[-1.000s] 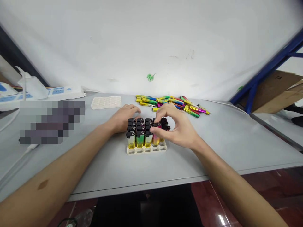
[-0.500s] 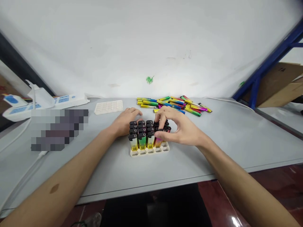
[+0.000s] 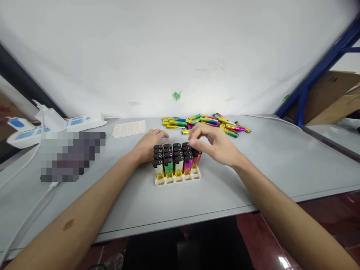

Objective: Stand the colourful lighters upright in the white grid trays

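Upright lighters [image 3: 168, 168] with black tops and coloured, see-through bodies stand in rows in a cream tray [image 3: 177, 181] with holes. A purple lighter [image 3: 188, 166] is in the front filled row, and a red lighter [image 3: 196, 160] stands to its right. My left hand [image 3: 150, 144] rests on the table by the tray's rear left corner, fingers stretched out, partly hidden by lighters. Over the tray's rear right corner, my right hand [image 3: 212, 144] has its thumb and fingers curled together by the lighter tops. Whatever it may pinch is hidden.
A loose pile of shiny multicoloured lighters [image 3: 206, 123] lies near the wall. Another cream tray [image 3: 129, 128] sits at the back left. On the left are a white power strip [image 3: 81, 120], a white cable [image 3: 30, 213] and a blurred-out object [image 3: 73, 157].
My right hand has let go of the purple lighter, now standing in the tray, and has moved slightly back and right. The left hand stays where it was.
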`<state>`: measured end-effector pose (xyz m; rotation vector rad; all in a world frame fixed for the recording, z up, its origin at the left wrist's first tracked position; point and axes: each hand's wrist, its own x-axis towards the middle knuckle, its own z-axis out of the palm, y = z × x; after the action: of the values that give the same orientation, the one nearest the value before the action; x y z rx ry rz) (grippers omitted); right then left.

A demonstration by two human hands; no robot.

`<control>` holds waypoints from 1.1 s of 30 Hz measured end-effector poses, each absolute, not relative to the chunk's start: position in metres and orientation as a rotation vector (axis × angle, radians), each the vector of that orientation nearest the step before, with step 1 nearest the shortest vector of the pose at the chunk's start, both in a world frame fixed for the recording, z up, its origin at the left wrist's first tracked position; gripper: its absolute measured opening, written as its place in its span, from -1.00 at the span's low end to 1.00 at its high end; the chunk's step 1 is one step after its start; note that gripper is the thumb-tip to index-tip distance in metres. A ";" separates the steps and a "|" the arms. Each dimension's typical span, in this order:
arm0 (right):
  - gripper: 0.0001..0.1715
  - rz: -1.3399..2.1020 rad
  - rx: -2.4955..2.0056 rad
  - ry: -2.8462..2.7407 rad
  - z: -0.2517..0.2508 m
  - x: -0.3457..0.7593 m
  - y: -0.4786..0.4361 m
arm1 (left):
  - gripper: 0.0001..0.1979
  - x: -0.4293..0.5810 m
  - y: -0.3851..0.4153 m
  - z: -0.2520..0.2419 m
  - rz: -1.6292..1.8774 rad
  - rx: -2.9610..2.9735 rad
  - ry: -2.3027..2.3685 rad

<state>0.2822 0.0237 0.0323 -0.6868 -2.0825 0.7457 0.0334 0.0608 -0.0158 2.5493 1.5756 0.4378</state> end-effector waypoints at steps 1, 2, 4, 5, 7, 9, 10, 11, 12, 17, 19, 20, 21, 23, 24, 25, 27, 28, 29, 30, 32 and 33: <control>-0.65 0.711 -0.755 -2.018 0.029 0.283 0.028 | -0.57 0.033 0.061 -0.016 0.428 2.544 1.582; -0.60 0.660 -0.833 -1.958 0.025 0.283 0.033 | -0.57 0.033 0.062 -0.016 0.421 2.541 1.587; -0.52 0.513 -0.988 -1.895 0.014 0.285 0.045 | -0.58 0.033 0.063 -0.017 0.416 2.538 1.594; -0.54 0.427 -1.072 -1.915 0.007 0.286 0.051 | -0.58 0.032 0.064 -0.017 0.417 2.538 1.597; -0.62 0.226 -1.263 -2.041 -0.006 0.288 0.062 | -0.57 0.032 0.065 -0.018 0.417 2.541 1.594; -0.55 0.085 -1.471 -2.154 -0.018 0.289 0.070 | -0.56 0.031 0.065 -0.019 0.415 2.538 1.595; -0.51 0.048 -1.548 -2.189 -0.021 0.288 0.073 | -0.55 0.031 0.065 -0.019 0.414 2.535 1.597; -0.49 0.028 -1.606 -2.205 -0.024 0.288 0.075 | -0.55 0.031 0.065 -0.019 0.412 2.531 1.600; -0.48 0.021 -1.643 -2.205 -0.024 0.288 0.076 | -0.55 0.031 0.064 -0.018 0.411 2.528 1.602; -0.60 0.024 -1.705 -2.138 -0.021 0.288 0.077 | -0.55 0.032 0.063 -0.018 0.410 2.519 1.608; -0.64 0.032 -1.703 -2.139 -0.020 0.289 0.076 | -0.54 0.032 0.063 -0.018 0.405 2.516 1.611; -0.61 0.034 -1.700 -2.139 -0.020 0.290 0.077 | -0.54 0.032 0.063 -0.017 0.402 2.515 1.612; -0.55 0.032 -1.696 -2.140 -0.020 0.290 0.077 | -0.54 0.032 0.063 -0.017 0.400 2.514 1.612; -0.45 0.023 -1.699 -2.147 -0.020 0.291 0.078 | -0.54 0.031 0.063 -0.017 0.399 2.512 1.613; -0.44 0.022 -1.702 -2.155 -0.020 0.291 0.078 | -0.55 0.031 0.063 -0.017 0.400 2.511 1.615; -0.46 0.028 -1.704 -2.159 -0.020 0.291 0.078 | -0.55 0.031 0.063 -0.017 0.402 2.511 1.617; -0.52 0.058 -1.697 -2.149 -0.020 0.290 0.077 | -0.56 0.031 0.063 -0.018 0.412 2.513 1.620; -0.54 0.083 -1.680 -2.148 -0.020 0.290 0.076 | -0.57 0.031 0.063 -0.018 0.418 2.516 1.619; -0.55 0.109 -1.655 -2.156 -0.020 0.290 0.075 | -0.58 0.031 0.063 -0.018 0.424 2.521 1.617; -0.55 0.132 -1.631 -2.169 -0.020 0.290 0.074 | -0.58 0.031 0.063 -0.019 0.427 2.527 1.615; -0.51 0.157 -1.610 -2.199 -0.020 0.290 0.073 | -0.60 0.031 0.063 -0.019 0.430 2.535 1.618; -0.49 0.158 -1.618 -2.208 -0.021 0.290 0.073 | -0.60 0.031 0.063 -0.019 0.429 2.538 1.622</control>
<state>0.2904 0.0733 -0.0205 -1.6181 -2.2080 0.1579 0.0310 0.0634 -0.0190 2.5380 1.6219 0.4293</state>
